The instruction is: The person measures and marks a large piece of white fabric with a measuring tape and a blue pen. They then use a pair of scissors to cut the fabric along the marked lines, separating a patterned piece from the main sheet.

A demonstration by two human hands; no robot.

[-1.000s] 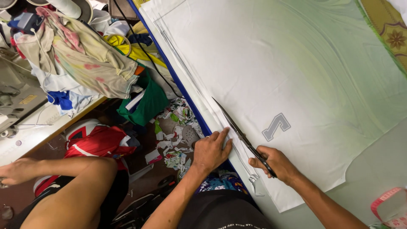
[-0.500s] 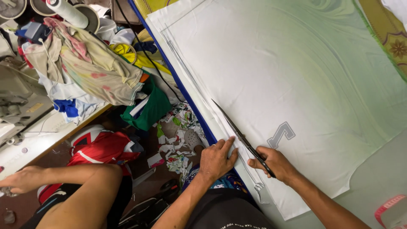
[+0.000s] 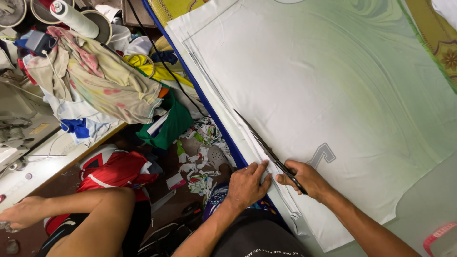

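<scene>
Along fabric (image 3: 333,95) edge, scissors (image 3: 266,147) in right hand (image 3: 304,178)

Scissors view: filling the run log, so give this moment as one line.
right hand: holds scissors, blades along white fabric edge | left hand: flat on fabric edge | scraps on floor

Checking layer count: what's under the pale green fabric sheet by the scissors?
Along the cut edge of the fabric sheet, more white layers show, then a blue table edge. Scissors in the right hand. Anything beneath mid-sheet is covered.
</scene>
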